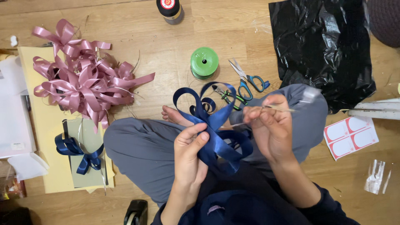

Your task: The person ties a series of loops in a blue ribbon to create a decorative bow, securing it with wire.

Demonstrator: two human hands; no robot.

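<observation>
My left hand [189, 152] pinches the middle of the navy ribbon bow [216, 125], held over my crossed legs above the wooden floor [175, 41]. My right hand [268, 125] is closed on a thin wire [279, 108] beside the bow. On the floor beyond lie 1 green spool [204, 62], blue-handled scissors [248, 81] and a pile of pink bows [81, 81].

Shiny satin navy ribbon bow [216, 133], same glossy look on the pink bows [83, 79], crinkly black plastic bag [325, 50], smooth wood floor [166, 46].
</observation>
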